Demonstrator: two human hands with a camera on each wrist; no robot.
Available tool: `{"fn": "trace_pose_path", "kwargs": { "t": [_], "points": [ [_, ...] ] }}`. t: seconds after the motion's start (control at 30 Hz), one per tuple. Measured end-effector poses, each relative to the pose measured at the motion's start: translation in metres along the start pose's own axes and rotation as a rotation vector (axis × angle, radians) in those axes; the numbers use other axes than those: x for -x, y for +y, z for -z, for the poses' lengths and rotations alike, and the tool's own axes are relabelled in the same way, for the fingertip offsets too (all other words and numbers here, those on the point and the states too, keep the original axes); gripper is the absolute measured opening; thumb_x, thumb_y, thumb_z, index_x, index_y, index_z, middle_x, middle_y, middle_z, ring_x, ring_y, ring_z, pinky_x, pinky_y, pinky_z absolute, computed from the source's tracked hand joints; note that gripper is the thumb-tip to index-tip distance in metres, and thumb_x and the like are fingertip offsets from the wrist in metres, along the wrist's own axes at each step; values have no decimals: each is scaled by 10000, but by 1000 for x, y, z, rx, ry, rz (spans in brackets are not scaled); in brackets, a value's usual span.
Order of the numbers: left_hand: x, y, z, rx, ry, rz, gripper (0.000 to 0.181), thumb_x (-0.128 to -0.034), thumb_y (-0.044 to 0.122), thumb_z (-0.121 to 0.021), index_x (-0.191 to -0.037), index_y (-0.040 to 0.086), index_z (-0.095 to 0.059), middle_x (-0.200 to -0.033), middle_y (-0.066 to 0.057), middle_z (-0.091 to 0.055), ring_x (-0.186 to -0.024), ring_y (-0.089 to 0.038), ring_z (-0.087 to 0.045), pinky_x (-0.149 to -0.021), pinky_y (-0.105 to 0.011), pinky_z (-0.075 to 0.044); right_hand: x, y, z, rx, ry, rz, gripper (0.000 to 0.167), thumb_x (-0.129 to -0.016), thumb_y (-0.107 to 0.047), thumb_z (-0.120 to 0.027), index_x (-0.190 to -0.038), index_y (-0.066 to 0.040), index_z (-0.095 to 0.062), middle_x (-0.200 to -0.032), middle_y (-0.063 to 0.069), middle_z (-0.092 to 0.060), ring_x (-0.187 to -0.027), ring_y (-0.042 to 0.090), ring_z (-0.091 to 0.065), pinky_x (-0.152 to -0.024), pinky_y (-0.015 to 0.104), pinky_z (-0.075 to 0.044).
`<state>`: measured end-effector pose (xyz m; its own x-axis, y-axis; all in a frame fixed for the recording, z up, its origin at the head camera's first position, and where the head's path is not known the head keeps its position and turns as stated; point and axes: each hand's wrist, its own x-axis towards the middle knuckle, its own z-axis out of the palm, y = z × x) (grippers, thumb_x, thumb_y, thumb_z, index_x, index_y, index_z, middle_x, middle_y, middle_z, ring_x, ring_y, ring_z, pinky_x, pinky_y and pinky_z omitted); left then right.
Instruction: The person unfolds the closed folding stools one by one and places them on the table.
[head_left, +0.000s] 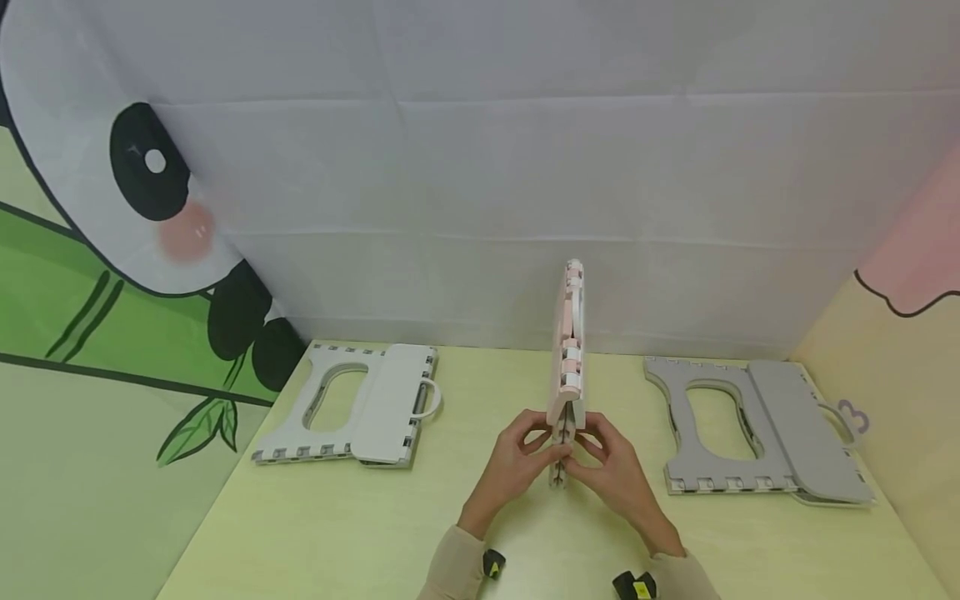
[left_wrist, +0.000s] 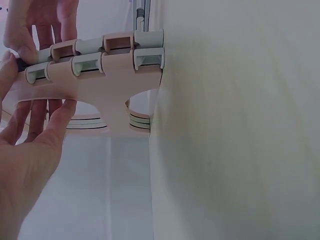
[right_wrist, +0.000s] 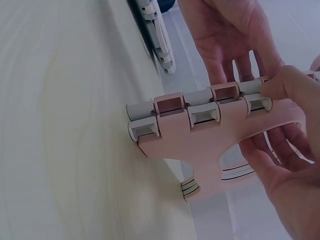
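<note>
A folded pink-and-white plastic step stool (head_left: pixel 567 358) stands on its edge on the table, seen nearly end-on in the head view. My left hand (head_left: pixel 512 467) grips its near lower part from the left, and my right hand (head_left: pixel 617 477) from the right. In the left wrist view, left-hand fingers curl beneath the pink leg panel (left_wrist: pixel 110 75) at its cutout. The right wrist view shows the right thumb pressing the row of white hinge knuckles (right_wrist: pixel 202 115), fingers behind the panel. One lower end of the hinge edge meets the tabletop.
To the left lies a folded white stool (head_left: pixel 397 400) with a loop handle. A folded grey stool (head_left: pixel 798 417) lies flat at the right, near the side wall. The yellowish table (head_left: pixel 337 533) ends at a cloth-covered back wall (head_left: pixel 450 183).
</note>
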<state>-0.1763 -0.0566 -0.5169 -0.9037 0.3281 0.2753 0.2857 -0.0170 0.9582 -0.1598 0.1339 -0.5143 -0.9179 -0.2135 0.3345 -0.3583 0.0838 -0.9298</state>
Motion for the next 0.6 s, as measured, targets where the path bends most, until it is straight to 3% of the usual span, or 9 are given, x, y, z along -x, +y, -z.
{"fn": "trace_pose_path", "kwargs": {
  "t": [0.37,0.6],
  "points": [
    [-1,0,1,-12,-16,22,373,-932,128,-784,-1278,164,-650,-1237,-25,-587,-1236,-220,-569,-1086,-325,-471,0,3,2,59,-7,53,565,-825,113,-797,-1320,-28,-562,-1292,115,-600,-1237,21,-561,-1034,296,-493],
    [0,1,1,-30,-7,19,388,-923,116,-791,-1279,157,-644,-1253,-25,-586,-1234,-224,-570,-1080,-333,-477,1,2,5,81,-12,82,565,-832,88,-808,-1327,-24,-560,-1285,121,-604,-1232,26,-564,-1031,362,-502]
  ]
}}
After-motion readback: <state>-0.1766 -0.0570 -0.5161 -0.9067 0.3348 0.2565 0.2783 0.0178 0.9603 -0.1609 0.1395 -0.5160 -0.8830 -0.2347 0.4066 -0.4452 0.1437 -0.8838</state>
